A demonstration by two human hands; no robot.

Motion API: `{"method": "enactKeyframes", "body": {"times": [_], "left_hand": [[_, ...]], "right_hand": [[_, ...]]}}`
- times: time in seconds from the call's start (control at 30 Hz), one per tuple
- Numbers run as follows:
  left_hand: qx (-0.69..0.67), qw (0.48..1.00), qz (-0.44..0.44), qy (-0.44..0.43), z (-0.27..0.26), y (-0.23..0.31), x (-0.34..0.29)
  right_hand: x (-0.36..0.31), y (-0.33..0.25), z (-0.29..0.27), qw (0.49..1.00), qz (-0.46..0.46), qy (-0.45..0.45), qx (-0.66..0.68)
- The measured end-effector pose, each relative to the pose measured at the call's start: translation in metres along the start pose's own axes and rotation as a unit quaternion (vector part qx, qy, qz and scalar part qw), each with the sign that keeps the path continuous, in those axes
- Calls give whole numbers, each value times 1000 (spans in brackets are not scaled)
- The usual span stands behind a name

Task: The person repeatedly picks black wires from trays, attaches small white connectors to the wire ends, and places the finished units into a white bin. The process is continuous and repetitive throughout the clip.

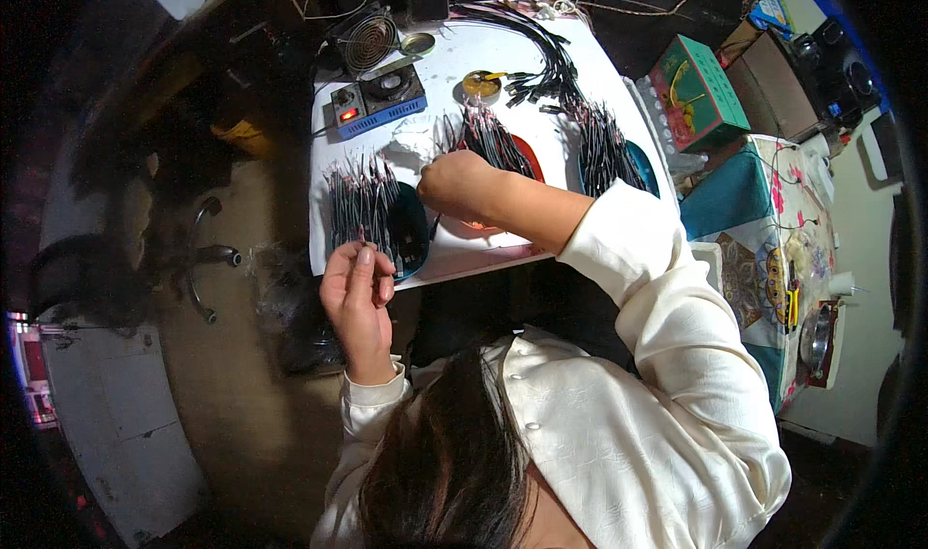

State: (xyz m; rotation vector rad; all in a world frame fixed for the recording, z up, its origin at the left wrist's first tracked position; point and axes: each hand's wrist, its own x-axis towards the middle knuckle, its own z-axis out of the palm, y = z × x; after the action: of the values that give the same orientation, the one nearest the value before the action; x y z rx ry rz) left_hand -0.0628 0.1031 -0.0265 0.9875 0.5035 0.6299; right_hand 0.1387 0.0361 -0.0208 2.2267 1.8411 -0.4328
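Observation:
My left hand (358, 293) is at the table's front edge with thumb and fingers pinched together. What it pinches is too small to make out. Just beyond it, a bundle of short black cables (360, 201) with bare pinkish ends lies over a dark teal tray (418, 222). My right hand (456, 184) is curled closed beside the middle cable bundle (498, 143), which rests in a red tray (530, 153). A short dark cable piece (435, 226) shows just below that hand; whether the fingers grip it is hidden.
A blue soldering-type box (382, 104) with a lit red switch stands back left, near a small round tin (480, 87). Another cable bundle (609, 153) sits in a teal tray (643, 162) at right. Beyond is a green box (691, 95). Long black cables (551, 51) lie behind.

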Motion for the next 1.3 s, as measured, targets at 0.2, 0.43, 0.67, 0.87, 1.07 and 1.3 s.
{"method": "enactKeyframes", "body": {"times": [0.2, 0.43, 0.67, 0.87, 1.07, 1.3], "left_hand": [[2, 1000, -11, -29, -3, -10, 4], [234, 970, 28, -66, 21, -31, 30], [522, 799, 224, -196, 55, -44, 55], [564, 767, 239, -192, 67, -53, 57], [555, 781, 221, -181, 67, -59, 56], [433, 859, 213, -169, 68, -38, 42]], "right_hand": [[-39, 40, 4, 983, -108, 148, -3], [-82, 66, 16, 974, -15, 121, 190], [-101, 65, 32, 917, -3, 257, 304], [-106, 54, 48, 890, 43, 307, 336], [-106, 48, 60, 862, 108, 354, 346], [-95, 38, 52, 713, 73, 342, 608]]}}
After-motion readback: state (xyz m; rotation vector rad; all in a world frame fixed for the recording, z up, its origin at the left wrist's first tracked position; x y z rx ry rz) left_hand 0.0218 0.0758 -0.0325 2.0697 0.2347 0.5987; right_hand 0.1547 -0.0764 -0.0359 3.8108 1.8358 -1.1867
